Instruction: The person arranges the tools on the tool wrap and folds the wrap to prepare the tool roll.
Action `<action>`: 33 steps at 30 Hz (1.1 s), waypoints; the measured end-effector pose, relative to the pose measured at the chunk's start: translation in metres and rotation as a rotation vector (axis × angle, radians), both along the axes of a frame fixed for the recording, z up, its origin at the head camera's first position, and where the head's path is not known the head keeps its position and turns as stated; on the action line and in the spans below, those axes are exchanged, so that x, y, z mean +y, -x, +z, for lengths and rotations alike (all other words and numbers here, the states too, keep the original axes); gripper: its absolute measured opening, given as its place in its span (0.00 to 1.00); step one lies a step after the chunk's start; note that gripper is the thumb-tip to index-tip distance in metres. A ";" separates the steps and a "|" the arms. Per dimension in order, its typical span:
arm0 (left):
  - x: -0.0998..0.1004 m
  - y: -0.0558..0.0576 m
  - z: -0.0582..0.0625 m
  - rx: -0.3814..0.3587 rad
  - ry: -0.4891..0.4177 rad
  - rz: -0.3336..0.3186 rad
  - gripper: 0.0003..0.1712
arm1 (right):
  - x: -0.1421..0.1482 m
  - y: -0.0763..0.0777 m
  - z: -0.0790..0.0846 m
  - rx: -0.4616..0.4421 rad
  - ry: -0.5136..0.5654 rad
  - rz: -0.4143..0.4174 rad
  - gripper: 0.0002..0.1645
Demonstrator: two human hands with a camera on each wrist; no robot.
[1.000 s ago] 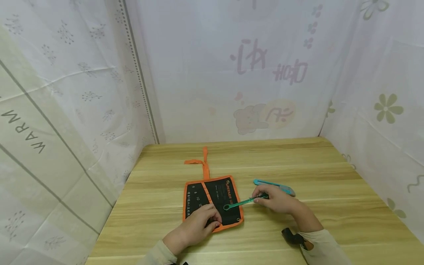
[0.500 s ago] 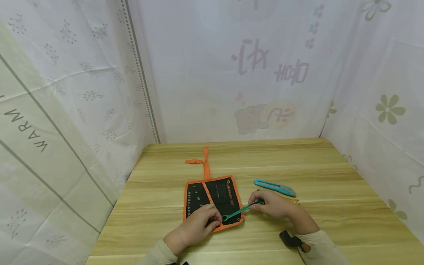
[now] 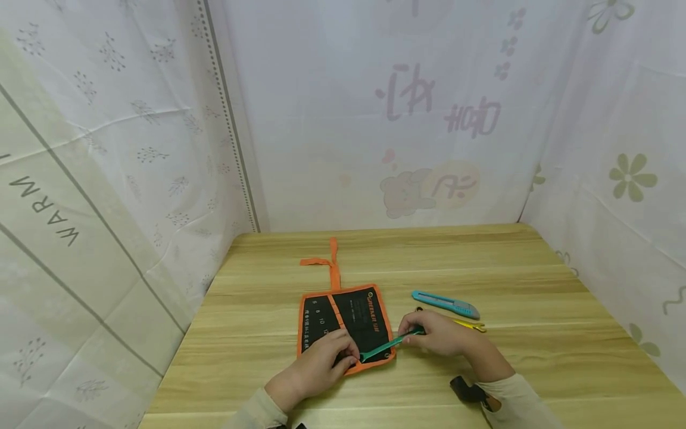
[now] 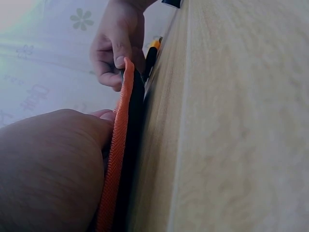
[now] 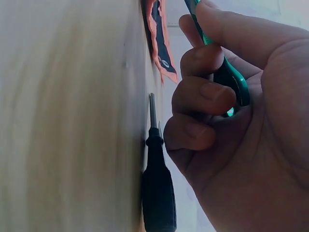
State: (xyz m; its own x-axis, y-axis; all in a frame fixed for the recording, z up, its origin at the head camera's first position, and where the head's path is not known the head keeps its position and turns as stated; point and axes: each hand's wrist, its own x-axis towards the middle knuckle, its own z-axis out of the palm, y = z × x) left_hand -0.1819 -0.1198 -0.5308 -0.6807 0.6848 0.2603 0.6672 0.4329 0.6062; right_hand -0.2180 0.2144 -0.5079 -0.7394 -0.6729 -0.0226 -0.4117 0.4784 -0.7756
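Note:
My right hand (image 3: pixel 439 335) grips a green wrench (image 3: pixel 384 347) near one end. In the head view the wrench slants down to the left across the black tool pouch (image 3: pixel 361 316) with orange edging, its far end at my left fingertips. At the pouch's near edge my left hand (image 3: pixel 324 360) pinches the fabric with curled fingers and thumb, covering part of the printed size numbers. The right wrist view shows the wrench's curved end (image 5: pixel 231 82) inside my curled fingers. From the left wrist view, the pouch's orange border (image 4: pixel 120 130) stands between my hand and the tabletop.
A blue utility knife (image 3: pixel 446 304) lies beyond my right hand. Partly hidden by that hand is a yellow forked tool end (image 3: pixel 471 325). The right wrist view has a black-handled screwdriver (image 5: pixel 158 193) on the table. Orange ties (image 3: pixel 334 268) stretch behind the pouch.
My right hand has moved slightly left and down, bringing the wrench's far end from the middle of the pouch to my left fingertips. The yellow tool end has come into view. My left hand stays put.

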 end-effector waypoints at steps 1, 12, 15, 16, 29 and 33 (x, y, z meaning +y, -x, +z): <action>0.000 0.000 0.000 -0.003 -0.002 0.002 0.04 | -0.001 -0.001 0.000 0.000 -0.001 0.003 0.03; 0.000 -0.001 0.001 -0.017 -0.006 0.016 0.05 | -0.005 -0.003 0.000 0.025 -0.010 0.033 0.09; 0.000 -0.001 0.001 -0.014 -0.003 0.021 0.05 | -0.003 -0.003 0.001 0.056 -0.009 0.027 0.13; 0.000 -0.001 0.001 -0.012 -0.003 0.022 0.06 | -0.002 -0.003 0.001 0.058 -0.012 0.017 0.13; -0.001 0.000 -0.001 0.026 0.005 0.028 0.06 | 0.002 0.000 0.001 0.115 -0.009 -0.023 0.14; -0.001 0.000 -0.002 0.042 0.012 0.033 0.06 | 0.000 0.000 -0.001 0.129 0.008 0.007 0.12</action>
State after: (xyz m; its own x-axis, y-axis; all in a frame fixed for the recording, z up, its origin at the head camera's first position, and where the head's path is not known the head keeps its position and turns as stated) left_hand -0.1817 -0.1203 -0.5327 -0.6917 0.6653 0.2809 0.6770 0.4620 0.5729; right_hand -0.2176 0.2140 -0.5086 -0.7313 -0.6776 0.0778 -0.5113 0.4693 -0.7200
